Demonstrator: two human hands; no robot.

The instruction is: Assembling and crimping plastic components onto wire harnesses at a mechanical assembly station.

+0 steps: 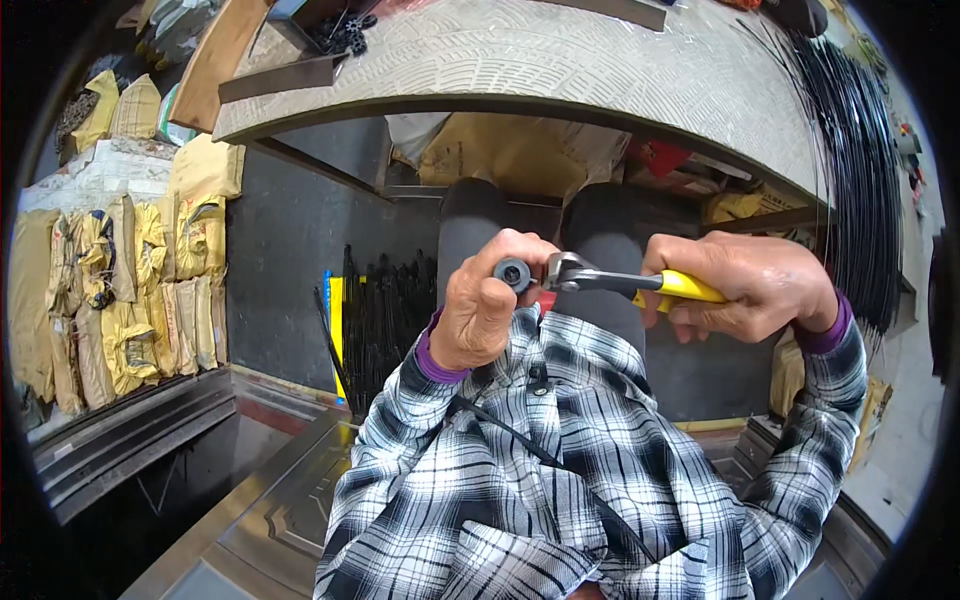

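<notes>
My left hand is closed around a dark cylindrical piece, whose round end with a hole in its middle faces up. My right hand grips pliers by their yellow and black handles. The metal jaws of the pliers point left, right beside the cylinder and my left fingers. Whether the jaws bite on something there is too small to tell. Both hands are held over my lap, in front of the plaid shirt.
A bench with a scored pale top spans the far side. On its left lie a wooden board and a metal bar. Long black rods hang at the right. More dark rods stand left of my knees. Wrapped yellow-brown packages are piled far left.
</notes>
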